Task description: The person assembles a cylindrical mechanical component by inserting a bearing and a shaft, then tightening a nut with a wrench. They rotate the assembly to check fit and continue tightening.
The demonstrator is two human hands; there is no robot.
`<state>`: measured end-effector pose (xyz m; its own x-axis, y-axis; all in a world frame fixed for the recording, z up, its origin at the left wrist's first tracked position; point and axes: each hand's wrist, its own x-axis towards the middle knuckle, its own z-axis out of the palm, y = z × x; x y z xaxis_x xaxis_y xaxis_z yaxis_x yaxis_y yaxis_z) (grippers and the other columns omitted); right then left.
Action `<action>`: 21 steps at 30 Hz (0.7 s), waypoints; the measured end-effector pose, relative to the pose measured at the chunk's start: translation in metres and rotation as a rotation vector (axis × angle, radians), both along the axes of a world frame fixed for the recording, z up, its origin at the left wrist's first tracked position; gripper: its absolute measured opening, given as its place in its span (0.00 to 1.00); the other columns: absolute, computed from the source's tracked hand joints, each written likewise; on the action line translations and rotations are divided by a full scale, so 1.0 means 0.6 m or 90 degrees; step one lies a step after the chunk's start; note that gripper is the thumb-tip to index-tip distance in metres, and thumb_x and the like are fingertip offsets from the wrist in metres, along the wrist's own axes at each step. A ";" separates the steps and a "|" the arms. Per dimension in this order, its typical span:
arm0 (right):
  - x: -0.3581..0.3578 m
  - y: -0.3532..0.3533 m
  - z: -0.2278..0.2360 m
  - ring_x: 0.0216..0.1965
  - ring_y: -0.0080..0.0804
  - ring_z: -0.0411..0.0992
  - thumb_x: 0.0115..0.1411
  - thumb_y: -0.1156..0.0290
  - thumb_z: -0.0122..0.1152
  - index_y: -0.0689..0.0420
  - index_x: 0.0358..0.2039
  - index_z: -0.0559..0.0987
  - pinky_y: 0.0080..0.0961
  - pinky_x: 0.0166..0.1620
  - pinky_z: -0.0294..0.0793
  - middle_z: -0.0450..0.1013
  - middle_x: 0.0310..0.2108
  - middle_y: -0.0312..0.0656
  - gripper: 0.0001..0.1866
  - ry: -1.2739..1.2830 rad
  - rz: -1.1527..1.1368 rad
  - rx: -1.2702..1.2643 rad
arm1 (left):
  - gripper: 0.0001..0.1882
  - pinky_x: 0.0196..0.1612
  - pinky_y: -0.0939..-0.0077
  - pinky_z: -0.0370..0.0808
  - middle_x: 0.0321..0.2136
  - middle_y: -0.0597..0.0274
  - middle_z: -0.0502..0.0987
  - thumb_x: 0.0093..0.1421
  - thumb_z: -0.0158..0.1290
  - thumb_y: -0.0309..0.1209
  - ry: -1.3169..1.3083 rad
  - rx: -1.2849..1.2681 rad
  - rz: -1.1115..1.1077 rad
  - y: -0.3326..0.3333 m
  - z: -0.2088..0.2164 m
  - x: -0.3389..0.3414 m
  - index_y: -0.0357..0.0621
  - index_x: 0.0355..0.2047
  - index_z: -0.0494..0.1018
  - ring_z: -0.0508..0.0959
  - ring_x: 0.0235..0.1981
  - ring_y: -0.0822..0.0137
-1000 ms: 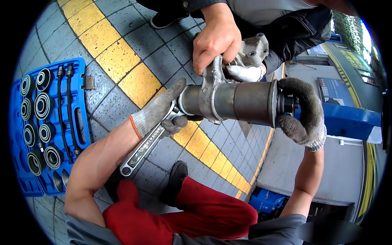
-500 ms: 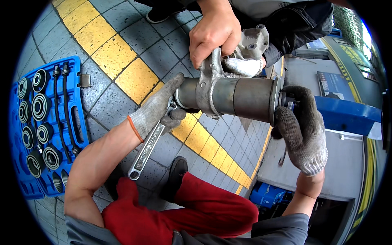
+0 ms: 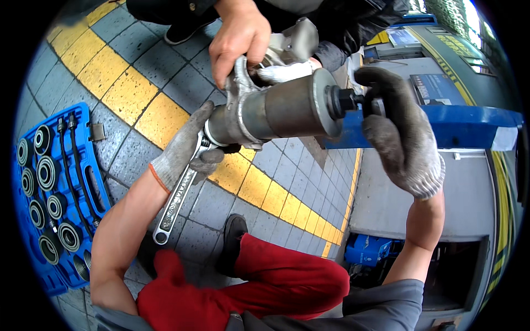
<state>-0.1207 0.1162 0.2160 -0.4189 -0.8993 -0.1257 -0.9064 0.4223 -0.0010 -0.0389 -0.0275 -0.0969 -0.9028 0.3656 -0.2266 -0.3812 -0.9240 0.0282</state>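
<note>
My left hand [image 3: 190, 144], in a grey-white glove with an orange cuff, grips an adjustable wrench [image 3: 175, 207] at the left end of a steel press sleeve [image 3: 292, 110]. The wrench handle slants down; its jaw is partly hidden by the glove. The sleeve passes through the ring of a cast metal arm [image 3: 238, 105]. From the sleeve's right end sticks a black bolt head [image 3: 349, 100]. Beside it, my gloved right hand [image 3: 406, 132] curls round a dark tool with a metal head [image 3: 376, 108], mostly hidden by the fingers.
Across from me a co-worker's bare hand [image 3: 243, 41] and white-gloved hand [image 3: 287, 73] steady the casting. At left lies an open blue case [image 3: 83, 118] of ring adapters and black threaded rods. A blue beam [image 3: 441, 127] and a grey cabinet [image 3: 419, 204] stand at right.
My right hand has drawn back from the bolt head, which now shows more fully. The sleeve, casting and my left hand with the wrench have shifted left in view, the sleeve's right end tilting up.
</note>
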 end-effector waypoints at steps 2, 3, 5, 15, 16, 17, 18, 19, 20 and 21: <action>-0.034 0.002 -0.022 0.49 0.47 0.79 0.65 0.44 0.63 0.60 0.64 0.70 0.39 0.49 0.81 0.77 0.50 0.54 0.38 0.026 0.090 0.004 | 0.42 0.04 0.87 0.56 0.08 0.68 0.66 0.72 0.32 0.66 -0.019 -0.023 0.019 -0.010 0.004 0.007 0.35 0.38 0.75 0.61 0.03 0.80; -0.043 0.000 -0.018 0.50 0.48 0.80 0.63 0.42 0.63 0.60 0.65 0.70 0.40 0.49 0.81 0.76 0.53 0.53 0.40 0.025 0.111 0.037 | 0.42 0.04 0.86 0.57 0.08 0.67 0.67 0.72 0.31 0.66 0.037 -0.024 -0.007 -0.013 -0.019 0.006 0.34 0.39 0.75 0.61 0.03 0.80; -0.049 -0.004 -0.014 0.49 0.47 0.80 0.63 0.41 0.62 0.61 0.65 0.70 0.39 0.48 0.82 0.76 0.53 0.52 0.42 0.043 0.143 0.053 | 0.44 0.04 0.86 0.56 0.08 0.67 0.67 0.71 0.30 0.67 0.050 -0.018 -0.034 -0.010 -0.023 0.001 0.32 0.39 0.75 0.61 0.03 0.79; -0.076 -0.025 -0.019 0.51 0.46 0.79 0.65 0.39 0.58 0.61 0.64 0.71 0.39 0.53 0.81 0.76 0.53 0.53 0.40 0.019 0.272 0.058 | 0.47 0.04 0.84 0.55 0.09 0.67 0.65 0.70 0.29 0.70 0.107 0.002 -0.051 -0.011 -0.041 -0.008 0.31 0.36 0.74 0.60 0.03 0.78; -0.073 -0.023 -0.024 0.53 0.46 0.78 0.65 0.40 0.58 0.61 0.64 0.71 0.38 0.55 0.80 0.75 0.55 0.53 0.40 0.000 0.260 0.046 | 0.49 0.04 0.83 0.53 0.05 0.71 0.62 0.69 0.27 0.71 0.100 -0.023 -0.051 -0.008 -0.038 -0.008 0.31 0.33 0.75 0.58 0.02 0.78; -0.067 -0.022 -0.031 0.55 0.46 0.78 0.65 0.40 0.59 0.61 0.65 0.71 0.38 0.55 0.79 0.75 0.55 0.53 0.40 -0.018 0.218 0.031 | 0.49 0.04 0.83 0.53 0.05 0.71 0.63 0.69 0.27 0.71 0.100 -0.016 -0.041 -0.009 -0.041 -0.006 0.31 0.33 0.75 0.58 0.02 0.78; -0.057 -0.020 -0.036 0.56 0.46 0.77 0.65 0.41 0.59 0.61 0.65 0.70 0.38 0.56 0.78 0.74 0.56 0.53 0.40 -0.037 0.175 0.016 | 0.48 0.04 0.83 0.52 0.06 0.71 0.63 0.70 0.27 0.70 0.099 -0.011 -0.032 -0.011 -0.045 -0.003 0.31 0.34 0.75 0.57 0.02 0.78; -0.048 -0.017 -0.042 0.57 0.46 0.76 0.65 0.41 0.60 0.61 0.65 0.70 0.37 0.57 0.78 0.74 0.57 0.53 0.40 -0.057 0.132 0.001 | 0.48 0.04 0.83 0.52 0.06 0.71 0.63 0.70 0.27 0.69 0.096 -0.009 -0.022 -0.014 -0.048 0.002 0.32 0.34 0.75 0.57 0.02 0.78; -0.039 -0.017 -0.046 0.56 0.43 0.76 0.67 0.46 0.62 0.60 0.65 0.70 0.36 0.57 0.77 0.75 0.55 0.52 0.36 -0.067 0.108 -0.012 | 0.47 0.04 0.82 0.51 0.06 0.71 0.63 0.71 0.26 0.68 0.080 -0.036 -0.006 -0.016 -0.045 0.006 0.32 0.35 0.75 0.57 0.02 0.78; -0.026 -0.017 -0.055 0.55 0.43 0.76 0.68 0.48 0.62 0.60 0.66 0.69 0.36 0.57 0.77 0.74 0.55 0.52 0.35 -0.098 0.040 -0.037 | 0.45 0.04 0.82 0.51 0.06 0.71 0.62 0.72 0.26 0.66 0.077 -0.091 0.031 -0.019 -0.042 0.010 0.33 0.35 0.76 0.56 0.02 0.78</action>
